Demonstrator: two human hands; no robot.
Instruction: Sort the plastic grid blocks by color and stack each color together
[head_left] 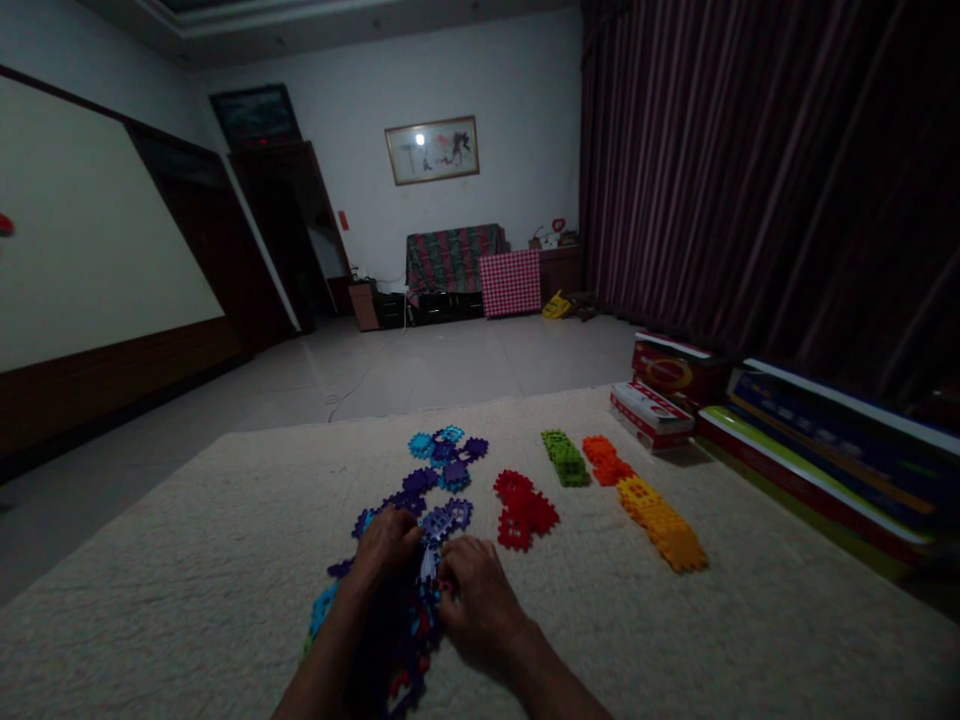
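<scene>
Both hands work over a pile of purple and blue gear-edged plastic pieces (pixel 424 615) on the pale cover. My left hand (pixel 388 545) rests at the pile's far left side, its fingers bent down and closed among the pieces. Just to the right, my right hand (pixel 476 590) is closed with thumb and fingers pinched together at the pile's edge. What each set of fingertips grips is hidden or too dark to make out. Between the hands shows a pale lilac piece (pixel 429 562). More lilac pieces (pixel 448 517) lie just beyond, with dark purple and light blue ones (pixel 450 450) farther off.
Red pieces (pixel 525 510) lie right of the hands. Green pieces (pixel 565 458), orange pieces (pixel 606 460) and a yellow row (pixel 661 522) are farther right. Boxes (pixel 652 412) stand along the right edge of the cover (pixel 225 530), beside a dark curtain (pixel 712 160).
</scene>
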